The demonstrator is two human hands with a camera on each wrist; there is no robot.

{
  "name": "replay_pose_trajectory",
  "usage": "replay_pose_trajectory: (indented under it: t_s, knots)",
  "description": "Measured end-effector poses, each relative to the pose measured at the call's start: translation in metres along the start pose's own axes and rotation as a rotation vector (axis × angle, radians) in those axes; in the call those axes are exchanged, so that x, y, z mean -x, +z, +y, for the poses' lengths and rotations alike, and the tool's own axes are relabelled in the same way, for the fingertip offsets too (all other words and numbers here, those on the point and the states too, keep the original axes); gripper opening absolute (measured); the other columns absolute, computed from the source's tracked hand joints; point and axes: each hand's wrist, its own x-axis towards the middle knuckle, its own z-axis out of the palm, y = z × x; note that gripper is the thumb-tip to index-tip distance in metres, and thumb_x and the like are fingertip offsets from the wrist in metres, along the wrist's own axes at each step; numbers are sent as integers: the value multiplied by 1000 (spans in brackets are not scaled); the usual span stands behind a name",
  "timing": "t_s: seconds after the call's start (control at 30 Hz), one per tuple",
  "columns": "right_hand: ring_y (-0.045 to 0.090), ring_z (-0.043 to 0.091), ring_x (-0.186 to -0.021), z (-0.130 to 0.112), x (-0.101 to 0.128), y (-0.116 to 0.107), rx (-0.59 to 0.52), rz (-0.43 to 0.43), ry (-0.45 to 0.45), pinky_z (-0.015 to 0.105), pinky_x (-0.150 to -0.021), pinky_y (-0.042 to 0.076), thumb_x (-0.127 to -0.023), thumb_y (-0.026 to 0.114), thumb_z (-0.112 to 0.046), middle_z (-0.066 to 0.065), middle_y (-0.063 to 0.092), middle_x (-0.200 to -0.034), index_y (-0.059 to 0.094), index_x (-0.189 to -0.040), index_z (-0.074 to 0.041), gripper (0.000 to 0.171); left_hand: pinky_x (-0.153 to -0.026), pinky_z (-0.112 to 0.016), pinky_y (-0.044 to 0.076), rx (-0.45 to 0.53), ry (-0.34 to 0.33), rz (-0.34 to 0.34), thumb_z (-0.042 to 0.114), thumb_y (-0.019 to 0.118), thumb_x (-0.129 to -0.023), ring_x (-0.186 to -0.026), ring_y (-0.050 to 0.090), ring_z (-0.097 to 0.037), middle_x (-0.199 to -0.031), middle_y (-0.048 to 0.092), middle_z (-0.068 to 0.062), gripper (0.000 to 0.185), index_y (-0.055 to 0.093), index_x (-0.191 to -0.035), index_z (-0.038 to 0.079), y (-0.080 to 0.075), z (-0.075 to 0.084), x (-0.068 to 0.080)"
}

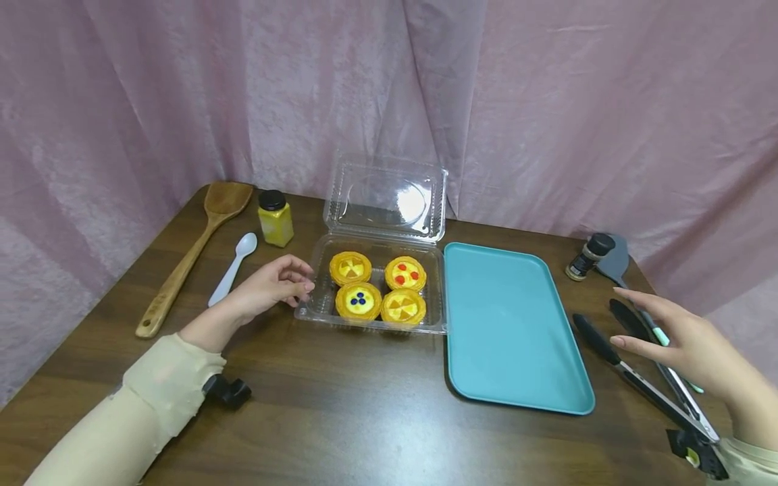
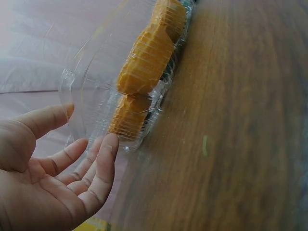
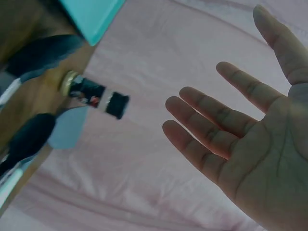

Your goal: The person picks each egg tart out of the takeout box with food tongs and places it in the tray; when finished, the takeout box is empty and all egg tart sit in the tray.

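In the head view a clear plastic clamshell box (image 1: 310, 312) stands with its lid (image 1: 389, 196) raised at the back. Inside sit several egg tarts, among them one with blue dots (image 1: 358, 301) and one with red pieces (image 1: 405, 274). My left hand (image 1: 273, 287) is at the box's left side, fingers loosely bent and thumb apart from them. The left wrist view has its fingertips (image 2: 111, 142) right by the box wall. My right hand (image 1: 687, 341) hovers with spread fingers over black-tipped metal tongs (image 1: 653, 391), holding nothing; its palm (image 3: 269, 149) shows in the right wrist view.
A turquoise tray (image 1: 510, 324) lies against the box's right side. Left are a wooden spatula (image 1: 188, 270), a white spoon (image 1: 234, 266) and a yellow jar (image 1: 276, 219). A spice bottle (image 1: 588, 256) and a grey spatula (image 1: 615, 260) lie at the back right.
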Motion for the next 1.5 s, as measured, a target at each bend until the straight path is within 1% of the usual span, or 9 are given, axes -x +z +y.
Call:
replay_pose_trajectory:
  t_s: [0.17,0.3,0.47,0.6,0.8,1.0,1.23,1.37,1.5]
  knots:
    - [40,60,-120,13,10,9,-34,5,33,67,-90,32,-85,72,-29,32,39,-144,33,-150,-16,76,-73,-27,54,4,3,-6,8,57,-92,-84,63,-12,-112,59,-25,41,42,-127,-8,0,2,0]
    - [42,59,-115,22,16,14,-23,-11,77,64,-83,37,-87,71,-30,35,39,-142,31,-150,-11,78,-73,-27,54,1,-3,-5,9,57,-93,-84,63,-13,-112,59,-25,40,42,-127,-8,0,2,0]
    - [42,61,-113,37,21,22,-25,-22,115,66,-81,37,-87,70,-31,38,39,-140,30,-149,-6,78,-73,-26,54,-4,-10,2,9,56,-94,-84,63,-14,-112,59,-26,39,43,-126,-7,0,1,0]
    - [39,64,-114,50,27,28,-25,-55,160,69,-79,35,-89,68,-33,41,35,-140,28,-149,-4,78,-73,-27,54,-5,2,-4,9,56,-94,-84,63,-13,-112,59,-27,39,42,-126,-8,0,0,0]
    - [31,68,-117,68,38,34,-42,-121,227,73,-79,31,-92,64,-36,44,25,-143,21,-151,0,81,-72,-26,54,-1,8,-5,10,57,-94,-84,63,-14,-111,58,-26,39,43,-126,-7,0,-2,-1]
    - [30,68,-118,82,45,39,-58,-161,255,72,-83,30,-93,62,-37,47,25,-141,18,-149,6,83,-73,-27,54,0,15,-9,10,57,-94,-84,63,-13,-111,58,-26,40,42,-126,-8,-1,-2,0]
    - [30,67,-115,96,48,43,-46,-220,319,70,-81,34,-94,59,-43,50,25,-137,13,-148,10,89,-73,-27,54,-2,18,-10,10,56,-94,-84,63,-11,-111,58,-27,39,42,-126,-8,-1,-2,1]
    - [33,67,-112,100,49,46,-34,-236,311,70,-77,37,-94,58,-43,52,27,-133,14,-147,11,88,-73,-27,54,0,13,-7,9,56,-94,-83,63,-10,-111,58,-27,39,42,-126,-8,-1,-1,2]
    - [34,71,-110,103,51,50,-11,-241,296,72,-76,38,-92,61,-41,54,28,-131,17,-146,12,88,-73,-27,54,1,11,-9,10,57,-94,-82,63,-10,-111,57,-28,39,42,-126,-8,-1,0,1]
